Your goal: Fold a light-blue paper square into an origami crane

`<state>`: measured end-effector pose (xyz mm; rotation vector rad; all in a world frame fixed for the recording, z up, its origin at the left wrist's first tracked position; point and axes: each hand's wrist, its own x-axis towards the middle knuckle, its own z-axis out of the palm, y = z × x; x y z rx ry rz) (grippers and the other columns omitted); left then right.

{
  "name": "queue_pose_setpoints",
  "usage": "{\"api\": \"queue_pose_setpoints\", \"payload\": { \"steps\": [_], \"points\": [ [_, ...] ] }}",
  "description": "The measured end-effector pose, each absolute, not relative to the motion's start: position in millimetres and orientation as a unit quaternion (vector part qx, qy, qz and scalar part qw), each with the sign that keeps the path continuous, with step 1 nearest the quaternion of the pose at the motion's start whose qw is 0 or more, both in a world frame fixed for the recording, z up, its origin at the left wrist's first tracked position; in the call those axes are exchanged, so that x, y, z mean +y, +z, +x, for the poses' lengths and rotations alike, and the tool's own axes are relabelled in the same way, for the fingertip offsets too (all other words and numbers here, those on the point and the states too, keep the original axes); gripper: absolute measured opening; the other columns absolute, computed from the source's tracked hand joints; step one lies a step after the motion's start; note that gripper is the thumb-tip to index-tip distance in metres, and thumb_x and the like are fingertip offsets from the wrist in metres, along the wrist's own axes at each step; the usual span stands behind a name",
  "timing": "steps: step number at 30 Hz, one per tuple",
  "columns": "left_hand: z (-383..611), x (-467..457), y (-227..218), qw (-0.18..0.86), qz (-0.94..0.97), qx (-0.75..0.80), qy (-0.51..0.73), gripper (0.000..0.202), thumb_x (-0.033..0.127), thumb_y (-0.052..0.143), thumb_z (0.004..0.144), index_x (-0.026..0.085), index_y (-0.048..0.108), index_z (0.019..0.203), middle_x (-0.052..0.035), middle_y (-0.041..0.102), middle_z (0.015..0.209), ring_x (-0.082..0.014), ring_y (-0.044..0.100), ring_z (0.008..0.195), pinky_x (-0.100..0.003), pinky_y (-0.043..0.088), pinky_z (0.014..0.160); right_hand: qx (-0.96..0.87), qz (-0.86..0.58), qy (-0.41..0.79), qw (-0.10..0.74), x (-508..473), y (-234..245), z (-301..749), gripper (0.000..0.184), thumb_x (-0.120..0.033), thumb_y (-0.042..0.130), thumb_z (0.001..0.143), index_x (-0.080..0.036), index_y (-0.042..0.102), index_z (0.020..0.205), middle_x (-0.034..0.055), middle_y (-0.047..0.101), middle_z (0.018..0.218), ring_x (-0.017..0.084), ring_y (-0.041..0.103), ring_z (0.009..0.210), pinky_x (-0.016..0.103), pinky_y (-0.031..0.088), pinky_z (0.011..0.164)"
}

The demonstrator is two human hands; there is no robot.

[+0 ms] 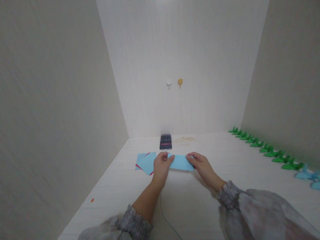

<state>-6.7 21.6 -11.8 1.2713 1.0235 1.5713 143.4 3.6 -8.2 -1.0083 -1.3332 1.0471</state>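
Note:
Between my two hands is a light blue strip of paper [180,162], longer than it is tall; it looks folded, though I cannot make out its layers. My left hand [162,165] pinches its left end, thumb on the near face. At the right end, my right hand [201,163] grips the paper between thumb and fingers. Just left of my left hand lie several sheets of light blue paper [148,163], overlapping at angles, with red edges peeking out.
A phone [165,142] rests by the back wall. Green folded paper figures [267,149] and light blue folded figures [317,181] line the right side. A pale cable [169,222] runs towards me. An orange scrap [92,200] lies left. Two hooks, white [168,83] and yellow [180,82], are on the wall.

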Motion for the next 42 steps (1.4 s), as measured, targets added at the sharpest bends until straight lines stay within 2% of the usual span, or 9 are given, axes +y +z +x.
{"api": "queue_pose_setpoints", "payload": {
  "steps": [4, 9, 13, 15, 17, 20, 25, 31, 42],
  "points": [
    [-11.2, 19.7, -11.1, 0.466, 0.542, 0.401, 0.573, 0.034, 0.028, 0.067, 0.050, 0.014, 0.055, 0.078, -0.0001, 0.057, 0.062, -0.0083, 0.049, 0.054, -0.019, 0.036, 0.052, -0.606, -0.436, 0.423, 0.514, 7.5, -10.2, 147.9, 0.019, -0.033, 0.053, 0.065, -0.015, 0.058, 0.063, -0.0040, 0.047, 0.048, 0.007, 0.038, 0.045, 0.019, 0.027, 0.042],
    [-12.0, 14.7, -14.2, 0.524, 0.607, 0.416, 0.428, 0.028, 0.035, 0.064, 0.051, 0.011, 0.059, 0.066, -0.0020, 0.057, 0.056, -0.0094, 0.048, 0.048, -0.020, 0.033, 0.047, -0.618, -0.449, 0.414, 0.496, 6.1, -7.1, 146.2, 0.018, -0.032, 0.057, 0.062, -0.014, 0.058, 0.062, -0.0040, 0.047, 0.046, 0.007, 0.039, 0.042, 0.018, 0.028, 0.039],
    [-11.6, 16.1, -11.1, 0.521, 0.550, 0.410, 0.507, 0.027, 0.036, 0.062, 0.054, 0.012, 0.056, 0.065, 0.0012, 0.055, 0.054, -0.0064, 0.045, 0.046, -0.018, 0.032, 0.045, -0.556, -0.390, 0.506, 0.532, -0.8, -0.2, 140.7, 0.031, -0.040, 0.055, 0.064, -0.015, 0.053, 0.082, -0.0007, 0.057, 0.059, 0.010, 0.051, 0.045, 0.023, 0.041, 0.046],
    [-10.8, 17.1, -7.6, 0.519, 0.511, 0.406, 0.552, 0.027, 0.037, 0.061, 0.056, 0.012, 0.053, 0.063, 0.0028, 0.052, 0.051, -0.0055, 0.044, 0.044, -0.017, 0.032, 0.044, -0.552, -0.369, 0.539, 0.519, -4.5, 1.9, 137.1, 0.035, -0.039, 0.060, 0.060, -0.015, 0.051, 0.084, 0.0005, 0.059, 0.062, 0.011, 0.053, 0.045, 0.025, 0.044, 0.050],
    [-8.7, 17.2, -5.6, 0.527, 0.488, 0.404, 0.567, 0.028, 0.038, 0.060, 0.056, 0.012, 0.052, 0.063, 0.0037, 0.050, 0.049, -0.0052, 0.042, 0.042, -0.017, 0.031, 0.042, -0.568, -0.356, 0.549, 0.499, -7.4, 2.4, 134.3, 0.033, -0.037, 0.062, 0.058, -0.014, 0.052, 0.080, 0.0011, 0.060, 0.064, 0.011, 0.054, 0.047, 0.026, 0.045, 0.051],
    [-4.3, 15.7, -7.1, 0.542, 0.488, 0.396, 0.558, 0.029, 0.040, 0.058, 0.058, 0.013, 0.051, 0.066, 0.0049, 0.047, 0.047, -0.0048, 0.040, 0.039, -0.016, 0.029, 0.040, -0.594, -0.360, 0.519, 0.498, -9.0, 1.6, 133.6, 0.025, -0.039, 0.055, 0.065, -0.014, 0.054, 0.068, -0.0003, 0.058, 0.055, 0.011, 0.053, 0.047, 0.024, 0.043, 0.051],
    [0.0, 14.7, -11.9, 0.544, 0.513, 0.374, 0.549, 0.025, 0.035, 0.058, 0.061, 0.012, 0.055, 0.069, 0.0031, 0.051, 0.051, -0.0053, 0.043, 0.044, -0.017, 0.033, 0.044, -0.608, -0.394, 0.448, 0.524, -7.2, 0.3, 139.0, 0.032, -0.041, 0.046, 0.071, -0.015, 0.051, 0.053, -0.0018, 0.054, 0.044, 0.009, 0.049, 0.043, 0.021, 0.039, 0.049],
    [-1.9, 18.5, -8.6, 0.489, 0.515, 0.376, 0.595, 0.038, 0.029, 0.062, 0.058, 0.012, 0.056, 0.092, -0.0046, 0.061, 0.075, -0.0111, 0.054, 0.066, -0.022, 0.041, 0.062, -0.654, -0.424, 0.401, 0.482, -5.3, -3.1, 141.6, 0.033, -0.037, 0.045, 0.072, -0.016, 0.048, 0.046, -0.0037, 0.047, 0.038, 0.008, 0.043, 0.037, 0.019, 0.034, 0.043],
    [-0.5, 10.4, -0.8, 0.478, 0.518, 0.394, 0.590, 0.033, 0.030, 0.060, 0.060, 0.014, 0.060, 0.089, -0.0039, 0.065, 0.076, -0.0139, 0.057, 0.063, -0.026, 0.045, 0.062, -0.696, -0.445, 0.340, 0.448, -7.3, -2.0, 140.6, 0.035, -0.037, 0.041, 0.074, -0.016, 0.048, 0.047, -0.0038, 0.046, 0.038, 0.007, 0.043, 0.037, 0.018, 0.035, 0.044]
  ]
}}
